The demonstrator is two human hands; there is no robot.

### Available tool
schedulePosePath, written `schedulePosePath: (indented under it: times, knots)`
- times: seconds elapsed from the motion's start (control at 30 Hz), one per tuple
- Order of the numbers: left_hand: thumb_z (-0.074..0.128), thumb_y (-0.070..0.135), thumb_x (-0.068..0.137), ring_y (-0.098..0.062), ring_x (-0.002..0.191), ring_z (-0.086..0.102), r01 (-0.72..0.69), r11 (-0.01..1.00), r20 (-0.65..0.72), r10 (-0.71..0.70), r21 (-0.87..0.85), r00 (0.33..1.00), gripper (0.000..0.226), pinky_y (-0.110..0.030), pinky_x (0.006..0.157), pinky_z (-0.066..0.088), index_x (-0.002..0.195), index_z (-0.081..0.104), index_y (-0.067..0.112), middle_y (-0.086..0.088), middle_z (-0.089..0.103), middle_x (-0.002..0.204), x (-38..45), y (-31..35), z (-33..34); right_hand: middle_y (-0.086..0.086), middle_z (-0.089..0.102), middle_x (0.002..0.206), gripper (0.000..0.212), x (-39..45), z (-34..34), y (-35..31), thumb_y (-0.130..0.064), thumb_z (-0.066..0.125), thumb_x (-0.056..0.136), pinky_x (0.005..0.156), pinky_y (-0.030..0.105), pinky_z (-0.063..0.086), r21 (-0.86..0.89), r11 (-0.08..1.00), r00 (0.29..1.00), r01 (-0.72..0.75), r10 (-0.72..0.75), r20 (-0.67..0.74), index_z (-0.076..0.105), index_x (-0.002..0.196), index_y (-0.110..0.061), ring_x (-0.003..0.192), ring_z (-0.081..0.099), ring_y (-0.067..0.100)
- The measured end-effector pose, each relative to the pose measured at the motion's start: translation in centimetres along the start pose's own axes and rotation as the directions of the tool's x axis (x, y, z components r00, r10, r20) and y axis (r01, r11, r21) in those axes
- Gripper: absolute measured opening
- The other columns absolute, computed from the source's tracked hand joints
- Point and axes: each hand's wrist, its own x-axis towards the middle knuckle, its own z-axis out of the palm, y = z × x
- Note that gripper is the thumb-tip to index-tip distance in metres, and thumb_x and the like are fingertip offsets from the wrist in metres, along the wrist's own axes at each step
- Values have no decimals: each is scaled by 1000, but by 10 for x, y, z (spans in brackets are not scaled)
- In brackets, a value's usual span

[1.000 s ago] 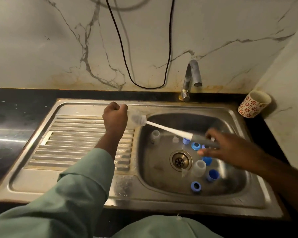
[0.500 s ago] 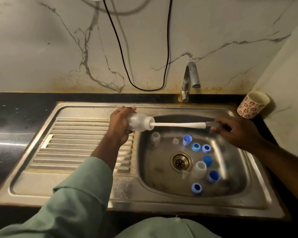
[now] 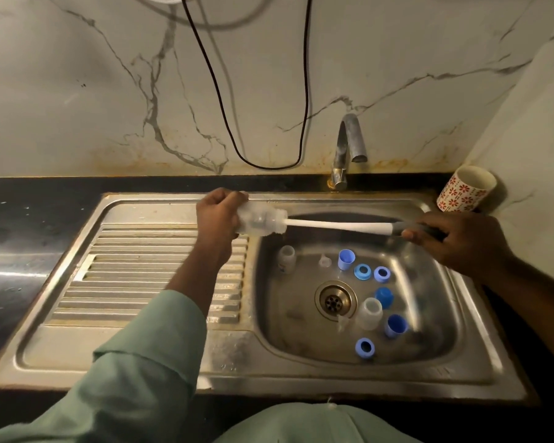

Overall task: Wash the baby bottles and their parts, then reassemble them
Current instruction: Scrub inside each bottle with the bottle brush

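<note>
Over the rim between drainboard and basin, the left hand [image 3: 219,215] grips a clear plastic baby bottle [image 3: 263,221] lying on its side, mouth turned to the right. The right hand [image 3: 461,241] curls its fingers round the dark grey handle of a white long-stemmed bottle brush [image 3: 336,224]; the stem runs nearly level across the back of the basin and its head sits inside the bottle.

Below the stem, the stainless steel sink [image 3: 301,372] holds the loose parts. A small clear bottle [image 3: 287,259] stands at the basin's left, a clear teat [image 3: 324,261] just beside a pale blue upright cap [image 3: 346,259], then two blue screw rings [image 3: 362,272] and [image 3: 382,274] side by side. Right of the round metal drain [image 3: 335,299] lie a darker blue cap [image 3: 383,297], a clear bottle [image 3: 369,313] standing upright, another blue cap [image 3: 396,326] and a blue ring [image 3: 365,347] nearest the front wall. The parts crowd the basin's middle and right; its left floor near the drain is bare steel.

A curved metal tap [image 3: 349,145] rises behind the basin, its spout above the stem's middle. A black cable [image 3: 224,100] loops down the marble-patterned wall. A white cup with red flower print [image 3: 466,189] leans in the corner on the black worktop [image 3: 29,219], near the right hand. The ribbed drainboard [image 3: 135,276] lies under the left forearm, with its green sleeve [image 3: 135,362].
</note>
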Motion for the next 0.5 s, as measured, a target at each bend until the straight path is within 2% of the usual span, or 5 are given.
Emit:
schedulePosePath:
  times: [0.07,0.13,0.27,0.37,0.5]
  knots:
    - [70,11,87,-13,72,57,-44,997,8,44,59,999,21,-28,58,50,67,64,14,5,58,66,-1,-2,4,-4,57,52,50,0,4,-2,-61,46,82,47,13,24,-20,1000,1000,16,-17,-17,71,73,-19,45,46,13]
    - [70,11,87,-11,71,57,-54,996,-2,54,75,999,21,-25,57,49,67,65,14,8,58,64,-5,-6,8,-4,56,51,47,1,12,-9,-59,54,86,45,16,31,-11,999,999,43,-43,-3,69,70,-18,45,47,13]
    - [71,10,88,-5,59,58,-46,998,-77,43,-31,996,17,-23,49,46,73,65,8,8,57,60,0,-8,-3,-4,57,54,50,-7,13,-4,-63,45,82,49,28,43,44,995,996,-86,84,42,69,74,-20,50,52,15]
    - [74,15,88,-11,73,63,-67,998,-52,66,-13,996,15,-21,55,51,73,70,16,4,65,72,-5,-10,1,-5,53,50,47,-10,25,-14,-61,46,83,46,26,41,76,996,997,-47,42,72,65,69,-20,47,51,12]
    - [77,16,87,-22,88,64,-110,993,-33,109,-41,994,10,-30,68,55,78,75,18,-12,69,94,-4,-11,-2,-4,50,47,42,-15,28,-12,-58,53,84,45,27,39,104,972,971,-212,198,134,60,64,-22,46,51,12]
